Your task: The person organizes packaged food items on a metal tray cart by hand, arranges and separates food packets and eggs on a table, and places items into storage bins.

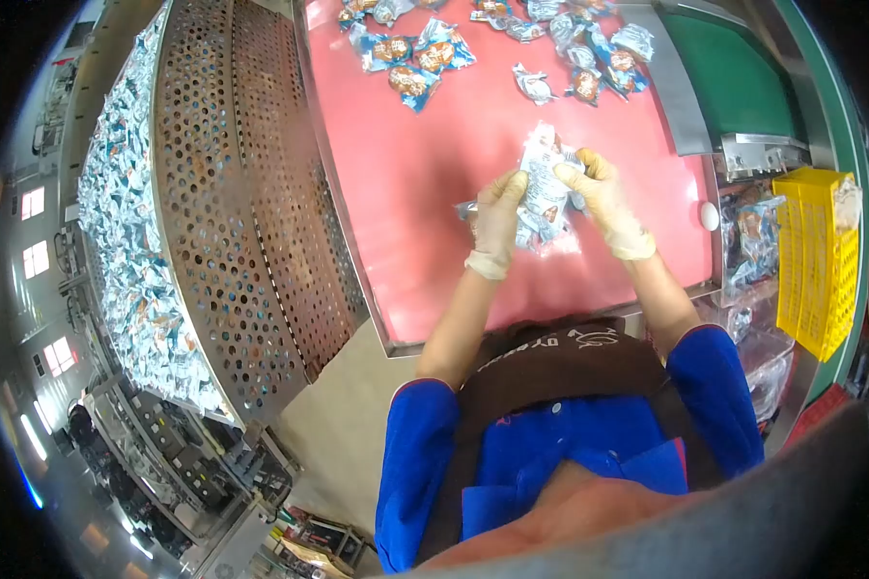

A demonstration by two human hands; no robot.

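A small printed plastic packet (541, 183) is pinched between my two gloved hands above the pink tabletop (425, 280). My left hand (498, 220) grips its left side with thumb and fingers closed. On its right edge, my right hand (606, 201) closes in the same way. Under and beside the hands lie more blue-and-clear packets, partly hidden; one packet (466, 210) pokes out left of my left hand. Whether the held packet is sealed, I cannot tell. Beyond the hands rests a single whitish packet (533, 85).
Packets with brown contents (413, 85) lie at the far side, with a heap (594, 53) at far right. A perforated metal panel (232, 193) borders a bin of packets (130, 241) on the left. At right are a white egg-shaped object (710, 215), yellow crate (813, 261) and green surface (729, 77).
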